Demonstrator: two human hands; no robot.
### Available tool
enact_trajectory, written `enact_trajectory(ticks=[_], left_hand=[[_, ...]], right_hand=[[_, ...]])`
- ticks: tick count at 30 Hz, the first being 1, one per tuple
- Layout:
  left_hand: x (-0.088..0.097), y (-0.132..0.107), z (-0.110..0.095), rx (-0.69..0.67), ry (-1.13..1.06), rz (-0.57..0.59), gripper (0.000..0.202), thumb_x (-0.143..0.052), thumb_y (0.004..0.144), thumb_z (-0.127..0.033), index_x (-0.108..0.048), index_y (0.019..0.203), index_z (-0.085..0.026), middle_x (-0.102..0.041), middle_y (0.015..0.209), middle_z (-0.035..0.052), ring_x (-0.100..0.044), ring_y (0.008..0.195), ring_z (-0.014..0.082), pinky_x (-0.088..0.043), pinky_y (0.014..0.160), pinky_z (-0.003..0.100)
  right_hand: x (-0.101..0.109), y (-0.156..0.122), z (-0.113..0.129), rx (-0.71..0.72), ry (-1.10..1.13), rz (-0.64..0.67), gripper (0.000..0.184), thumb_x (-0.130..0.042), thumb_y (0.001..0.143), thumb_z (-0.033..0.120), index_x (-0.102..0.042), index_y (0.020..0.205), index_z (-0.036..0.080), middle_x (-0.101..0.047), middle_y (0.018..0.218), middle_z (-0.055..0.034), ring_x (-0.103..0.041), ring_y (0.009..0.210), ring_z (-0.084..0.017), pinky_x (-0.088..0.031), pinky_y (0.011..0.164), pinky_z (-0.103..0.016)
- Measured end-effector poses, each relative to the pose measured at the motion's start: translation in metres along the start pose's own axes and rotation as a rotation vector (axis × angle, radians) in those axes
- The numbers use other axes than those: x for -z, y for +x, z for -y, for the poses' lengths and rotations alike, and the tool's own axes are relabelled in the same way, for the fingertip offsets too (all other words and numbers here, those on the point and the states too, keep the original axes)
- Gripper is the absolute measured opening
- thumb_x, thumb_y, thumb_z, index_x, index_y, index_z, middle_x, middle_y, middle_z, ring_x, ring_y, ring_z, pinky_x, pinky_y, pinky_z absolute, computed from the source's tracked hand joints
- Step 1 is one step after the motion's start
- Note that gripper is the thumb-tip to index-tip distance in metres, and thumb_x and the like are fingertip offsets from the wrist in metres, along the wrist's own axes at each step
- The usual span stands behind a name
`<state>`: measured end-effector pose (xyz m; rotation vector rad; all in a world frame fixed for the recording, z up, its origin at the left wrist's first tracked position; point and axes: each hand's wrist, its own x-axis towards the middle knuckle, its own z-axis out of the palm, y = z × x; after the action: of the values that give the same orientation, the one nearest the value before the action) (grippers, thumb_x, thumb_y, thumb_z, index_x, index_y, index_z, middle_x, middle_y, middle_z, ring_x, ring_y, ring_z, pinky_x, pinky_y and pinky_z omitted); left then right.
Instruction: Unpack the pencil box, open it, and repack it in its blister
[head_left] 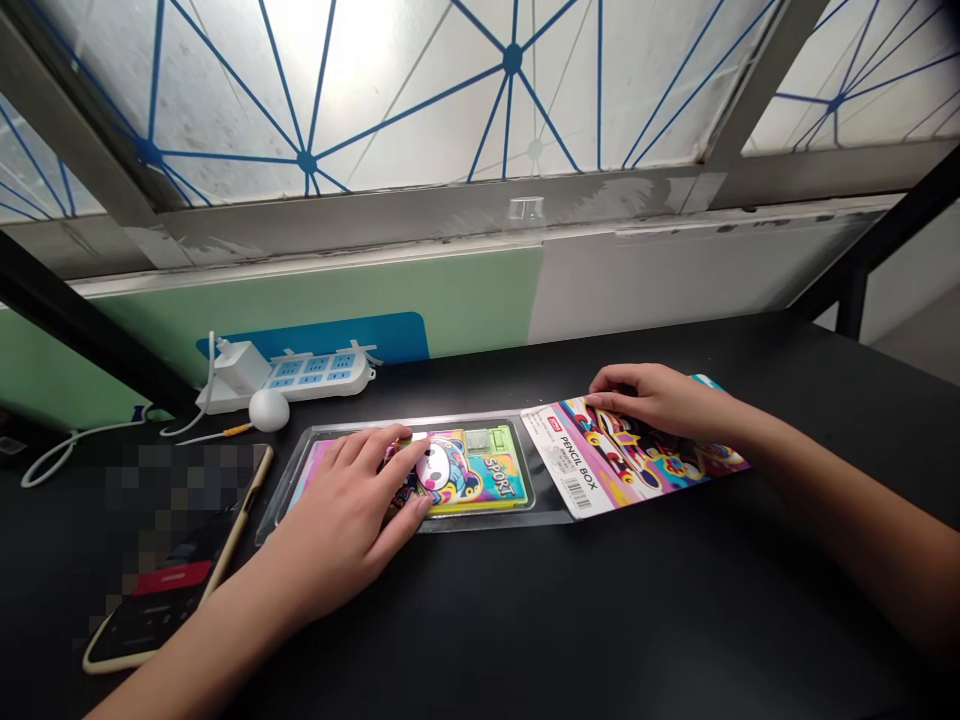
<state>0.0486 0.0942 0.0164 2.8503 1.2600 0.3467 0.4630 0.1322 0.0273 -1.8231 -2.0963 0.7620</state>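
Note:
A colourful pencil box [480,478] lies flat in a clear plastic tray [544,505] on the black table [570,620]. My left hand [352,520] rests on the box's left half, fingers spread flat. To the right lies a printed cardboard sleeve [600,465] marked "PENCIL BOX", partly slid out of the tray. My right hand [660,400] presses on the sleeve's far edge with its fingers curled down onto it.
A phone [176,580] in a pale case lies at the left. Behind it sit a white power strip [315,375] with a plugged-in charger [240,368], a white ball-shaped object [268,410] and cables. A wall panel and a frosted window rise behind the table.

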Motion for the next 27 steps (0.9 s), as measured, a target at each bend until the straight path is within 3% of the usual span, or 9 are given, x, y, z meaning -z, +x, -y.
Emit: enact_trajectory(ticks=[5, 11, 14, 17, 20, 22, 24, 27], left_hand=[[-0.002, 0.0, -0.003, 0.033, -0.049, -0.023, 0.048, -0.046, 0.104, -0.045, -0.054, 0.146, -0.025, -0.054, 0.147, 0.0127, -0.048, 0.133, 0.0361, -0.041, 0.109, 0.056], [-0.001, 0.001, -0.017, 0.078, -0.216, -0.071, 0.04, -0.053, 0.101, -0.039, -0.061, 0.137, -0.024, -0.057, 0.142, 0.0127, -0.049, 0.132, 0.0354, -0.043, 0.109, 0.055], [0.006, -0.001, -0.028, 0.105, -0.422, -0.06, 0.035, -0.057, 0.099, -0.036, -0.063, 0.133, -0.028, -0.056, 0.145, 0.0097, -0.048, 0.136, 0.0334, -0.042, 0.112, 0.052], [0.016, -0.005, -0.037, 0.176, -0.764, -0.039, 0.028, -0.058, 0.1, -0.038, -0.066, 0.127, -0.036, -0.055, 0.148, 0.0032, -0.05, 0.138, 0.0297, -0.044, 0.113, 0.046], [0.022, -0.008, -0.039, 0.327, -1.067, -0.157, 0.02, -0.056, 0.101, -0.042, -0.072, 0.11, -0.033, -0.06, 0.142, 0.002, -0.06, 0.127, 0.0273, -0.055, 0.098, 0.035], [0.023, -0.006, -0.034, 0.408, -1.126, -0.298, 0.02, -0.056, 0.101, -0.042, -0.072, 0.101, -0.03, -0.063, 0.137, 0.0025, -0.063, 0.122, 0.0265, -0.056, 0.091, 0.031], [0.018, -0.003, -0.023, 0.455, -1.09, -0.428, 0.018, -0.06, 0.099, -0.042, -0.072, 0.1, -0.029, -0.064, 0.136, 0.0025, -0.059, 0.126, 0.0269, -0.052, 0.098, 0.033], [0.005, 0.006, -0.007, 0.551, -1.133, -0.545, 0.023, -0.062, 0.097, -0.045, -0.069, 0.114, -0.03, -0.062, 0.141, 0.0028, -0.049, 0.138, 0.0277, -0.039, 0.115, 0.04]], right_hand=[[-0.011, -0.003, 0.014, 0.004, 0.041, -0.041, 0.038, -0.058, 0.09, 0.062, -0.07, 0.092, 0.026, -0.074, 0.089, -0.0013, -0.065, 0.081, -0.023, -0.046, 0.068, -0.033], [-0.05, -0.021, 0.059, 0.022, 0.092, -0.125, 0.039, -0.047, 0.097, 0.06, -0.064, 0.094, 0.025, -0.071, 0.093, -0.0031, -0.064, 0.082, -0.023, -0.047, 0.071, -0.035], [-0.061, -0.029, 0.071, 0.053, 0.105, -0.14, 0.038, -0.051, 0.096, 0.061, -0.061, 0.098, 0.025, -0.069, 0.097, -0.0037, -0.063, 0.084, -0.023, -0.047, 0.073, -0.035], [-0.061, -0.03, 0.072, 0.089, 0.089, -0.135, 0.04, -0.057, 0.092, 0.064, -0.062, 0.101, 0.025, -0.067, 0.103, -0.0052, -0.062, 0.089, -0.024, -0.047, 0.076, -0.036], [-0.052, -0.026, 0.065, 0.068, 0.075, -0.094, 0.044, -0.057, 0.09, 0.068, -0.064, 0.1, 0.025, -0.066, 0.105, -0.0056, -0.062, 0.092, -0.025, -0.048, 0.079, -0.037], [-0.044, -0.022, 0.057, 0.052, 0.066, -0.066, 0.045, -0.057, 0.09, 0.069, -0.064, 0.1, 0.025, -0.066, 0.106, -0.005, -0.062, 0.094, -0.025, -0.048, 0.081, -0.037], [-0.036, -0.018, 0.048, 0.047, 0.04, -0.041, 0.046, -0.057, 0.089, 0.07, -0.064, 0.102, 0.026, -0.065, 0.107, -0.0046, -0.062, 0.095, -0.025, -0.048, 0.082, -0.038], [-0.022, -0.016, 0.036, 0.035, -0.005, 0.018, 0.051, -0.059, 0.086, 0.072, -0.063, 0.108, 0.026, -0.063, 0.111, -0.0052, -0.063, 0.097, -0.026, -0.049, 0.084, -0.039]])
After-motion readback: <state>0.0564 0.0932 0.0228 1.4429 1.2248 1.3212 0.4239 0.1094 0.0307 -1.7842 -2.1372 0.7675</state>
